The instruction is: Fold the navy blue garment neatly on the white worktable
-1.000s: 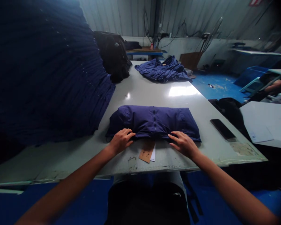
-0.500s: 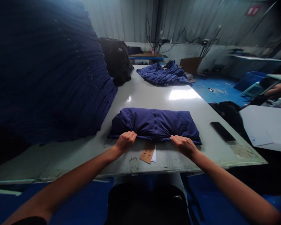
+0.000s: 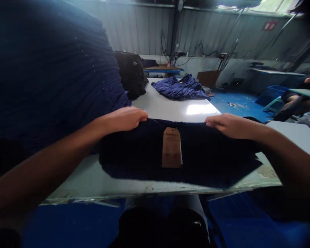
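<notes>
Both hands hold up the far edge of a folded navy garment [image 3: 212, 155], which hangs dark and shadowed over the near part of the table. My left hand [image 3: 124, 119] pinches the edge at its left end, and my right hand [image 3: 231, 125] pinches it at the right end. A brown card hang tag [image 3: 172, 147] lies against the garment's dark face, between my hands. The white table [image 3: 170, 109] shows beyond the raised edge and along the near side.
A tall heap of navy garments [image 3: 54, 86] rises along the table's left side, with a black bundle [image 3: 131, 74] beyond it. A crumpled blue garment [image 3: 181, 88] lies at the table's far end. A co-worker's arm [image 3: 297, 101] and a blue crate [image 3: 271, 95] are at the right.
The garment's near part has lifted and turned toward me, covering the table's front area. The hang tag now shows on its dark face. Both hands have risen and spread apart, gripping the edge.
</notes>
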Tool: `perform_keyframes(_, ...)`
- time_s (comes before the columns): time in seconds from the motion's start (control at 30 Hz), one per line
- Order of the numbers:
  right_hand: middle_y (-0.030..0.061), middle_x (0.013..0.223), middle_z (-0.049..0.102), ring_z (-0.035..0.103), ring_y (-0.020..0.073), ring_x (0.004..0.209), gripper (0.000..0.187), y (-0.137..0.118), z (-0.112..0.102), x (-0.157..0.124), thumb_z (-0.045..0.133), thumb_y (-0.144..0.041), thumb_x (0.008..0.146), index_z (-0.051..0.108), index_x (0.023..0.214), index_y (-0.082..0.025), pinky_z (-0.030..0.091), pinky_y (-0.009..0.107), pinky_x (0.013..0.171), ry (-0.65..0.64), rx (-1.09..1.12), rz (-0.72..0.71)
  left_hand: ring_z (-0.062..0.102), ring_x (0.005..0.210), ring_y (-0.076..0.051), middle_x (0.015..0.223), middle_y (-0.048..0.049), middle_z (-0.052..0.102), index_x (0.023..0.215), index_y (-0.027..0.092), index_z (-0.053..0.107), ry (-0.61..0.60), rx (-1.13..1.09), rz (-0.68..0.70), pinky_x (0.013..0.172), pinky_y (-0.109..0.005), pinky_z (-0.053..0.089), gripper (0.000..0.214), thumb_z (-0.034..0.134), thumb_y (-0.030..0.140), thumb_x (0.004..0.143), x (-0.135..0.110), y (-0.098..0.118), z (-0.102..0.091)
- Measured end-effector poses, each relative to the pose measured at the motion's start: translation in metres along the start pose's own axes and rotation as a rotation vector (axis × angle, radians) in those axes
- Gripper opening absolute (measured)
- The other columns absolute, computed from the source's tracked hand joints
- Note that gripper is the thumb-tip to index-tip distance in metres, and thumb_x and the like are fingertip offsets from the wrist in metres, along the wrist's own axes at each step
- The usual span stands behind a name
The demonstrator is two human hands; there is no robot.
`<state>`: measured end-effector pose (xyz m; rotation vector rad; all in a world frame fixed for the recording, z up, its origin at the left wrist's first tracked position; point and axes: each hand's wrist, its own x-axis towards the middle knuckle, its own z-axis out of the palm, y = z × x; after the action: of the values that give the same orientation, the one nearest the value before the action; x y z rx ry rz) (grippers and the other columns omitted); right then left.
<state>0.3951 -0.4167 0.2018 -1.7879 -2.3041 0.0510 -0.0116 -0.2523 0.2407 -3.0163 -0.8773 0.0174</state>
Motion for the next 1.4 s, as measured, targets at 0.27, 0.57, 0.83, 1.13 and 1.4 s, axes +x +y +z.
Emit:
perform_keyframes(0.27, 0.0109, 0.114, 0.086, 0.078, 0.0274, 0.102, 0.024, 0.041, 0.092, 0.063, 0.061, -0.03, 0.105, 0.085, 0.107, -0.025, 0.06, 0.037, 0.095, -0.464, 0.313, 0.131, 0.075, 0.092, -0.02, 0.106, -0.0067, 0.086, 0.108, 0.02, 0.085, -0.347, -0.223, -0.074, 0.086, -0.027, 0.054, 0.043, 0.055, 0.003, 0.082, 0.058, -0.041, 0.107)
perform_keyframes(0.57, 0.0156, 0.105, 0.086, 0.079, 0.0293, 0.098, 0.029, 0.09, 0.174, 0.156, 0.054, -0.013, 0.102, 0.083, 0.102, -0.016, 0.058, 0.037, 0.088, -0.375, 0.144, 0.262, 0.078, 0.095, -0.026, 0.102, -0.0113, 0.086, 0.098, 0.019, 0.087, -0.264, -0.151, -0.255, 0.085, -0.03, 0.057, 0.028, 0.064, 0.009, 0.085, 0.145, -0.081, 0.181)
perform_keyframes(0.83, 0.0205, 0.162, 0.063, 0.063, 0.0356, 0.147, 0.073, 0.038, 0.21, 0.179, 0.075, -0.047, 0.103, 0.052, 0.166, -0.018, 0.052, 0.049, 0.123, 0.057, 0.043, -0.073, 0.066, 0.138, -0.031, 0.147, -0.0176, 0.073, 0.147, 0.015, 0.069, 0.288, -0.167, -0.217, 0.122, -0.047, 0.049, 0.041, 0.05, 0.024, 0.111, 0.152, -0.057, 0.209)
perform_keyframes(1.13, 0.0159, 0.156, 0.071, 0.072, 0.0266, 0.138, 0.051, 0.006, 0.231, 0.19, 0.049, -0.014, 0.11, 0.058, 0.16, -0.019, 0.053, 0.034, 0.121, -0.09, 0.084, 0.021, 0.061, 0.148, -0.035, 0.156, -0.0183, 0.067, 0.146, 0.017, 0.068, 0.267, -0.24, -0.19, 0.127, -0.052, 0.048, 0.045, 0.066, 0.025, 0.102, 0.106, 0.001, 0.285)
perform_keyframes(1.4, 0.0178, 0.146, 0.075, 0.083, 0.0225, 0.106, 0.071, 0.029, 0.21, 0.212, 0.048, -0.02, 0.108, 0.028, 0.176, -0.013, 0.07, 0.024, 0.075, 0.078, 0.615, 0.713, 0.055, 0.154, -0.035, 0.163, -0.0168, 0.062, 0.151, 0.02, 0.066, 0.279, -0.278, -0.245, 0.13, -0.053, 0.043, 0.047, 0.065, 0.03, 0.105, 0.105, 0.001, 0.299)
